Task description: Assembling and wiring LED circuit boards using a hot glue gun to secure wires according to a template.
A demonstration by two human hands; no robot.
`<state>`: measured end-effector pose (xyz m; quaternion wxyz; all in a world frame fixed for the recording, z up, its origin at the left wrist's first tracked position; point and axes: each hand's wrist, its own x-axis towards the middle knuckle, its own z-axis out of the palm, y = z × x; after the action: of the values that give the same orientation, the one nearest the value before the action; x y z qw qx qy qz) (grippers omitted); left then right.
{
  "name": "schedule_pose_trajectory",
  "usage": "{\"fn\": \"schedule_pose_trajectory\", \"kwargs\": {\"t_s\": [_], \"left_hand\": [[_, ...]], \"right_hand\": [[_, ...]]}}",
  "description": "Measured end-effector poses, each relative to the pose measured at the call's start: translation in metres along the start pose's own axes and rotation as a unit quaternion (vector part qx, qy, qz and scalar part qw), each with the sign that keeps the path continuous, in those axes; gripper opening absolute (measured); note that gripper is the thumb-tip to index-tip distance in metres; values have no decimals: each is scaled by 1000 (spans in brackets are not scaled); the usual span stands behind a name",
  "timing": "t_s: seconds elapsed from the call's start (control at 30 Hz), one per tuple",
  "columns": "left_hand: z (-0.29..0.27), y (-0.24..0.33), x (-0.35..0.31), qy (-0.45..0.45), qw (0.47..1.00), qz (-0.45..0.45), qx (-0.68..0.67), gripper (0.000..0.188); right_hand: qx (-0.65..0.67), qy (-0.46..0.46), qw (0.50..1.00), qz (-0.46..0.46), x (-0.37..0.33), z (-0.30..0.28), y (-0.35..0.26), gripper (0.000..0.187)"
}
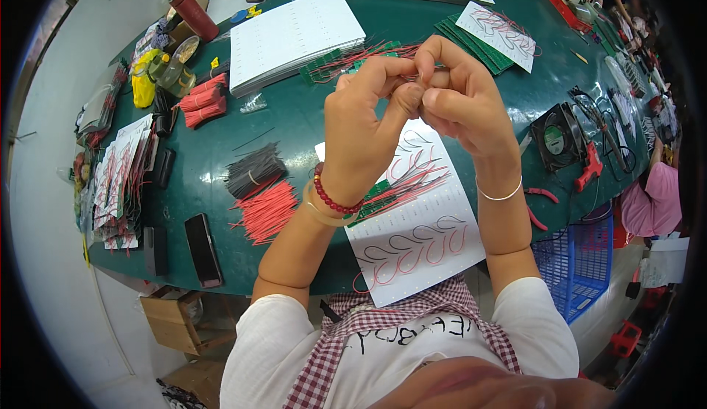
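Both hands are raised over the worktable with their fingertips meeting. The thumb and fingers of my left hand (359,118) are pinched together, a red beaded bracelet (335,199) at its wrist. My right hand (471,103) pinches at the same spot, its fingers curled. Whatever lies between the fingertips is too small to make out. Below them a white sheet (357,239) carries rows of looped black and red wires (412,243). Partly behind my left wrist, a green circuit board (379,201) lies on the sheet with loose wires on it.
Left of the sheet lie a bundle of black wires (255,170), a pile of red wires (266,212) and a phone (202,250). Behind stand a stack of white sheets (294,37) and green boards (479,51). A small fan (556,138) and red-handled tool (591,167) are at right.
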<state>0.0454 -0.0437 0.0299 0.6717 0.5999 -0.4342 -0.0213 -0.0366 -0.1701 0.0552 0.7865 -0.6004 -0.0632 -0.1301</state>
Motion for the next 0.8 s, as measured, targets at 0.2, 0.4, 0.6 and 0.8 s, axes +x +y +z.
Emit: {"fn": "schedule_pose_trajectory", "kwargs": {"t_s": [0.2, 0.4, 0.6, 0.8], "left_hand": [[1, -1, -2, 26, 989, 66, 126, 10], [-2, -2, -1, 38, 985, 89, 145, 8], [-3, -1, 3, 23, 996, 32, 83, 10], [-1, 0, 5, 23, 994, 5, 104, 11]], "right_hand": [[-36, 25, 999, 6, -1, 2, 0, 15], [-49, 31, 998, -11, 1, 7, 3, 14], [-34, 27, 999, -13, 3, 3, 4, 14], [-86, 47, 995, -2, 2, -1, 6, 16]]}}
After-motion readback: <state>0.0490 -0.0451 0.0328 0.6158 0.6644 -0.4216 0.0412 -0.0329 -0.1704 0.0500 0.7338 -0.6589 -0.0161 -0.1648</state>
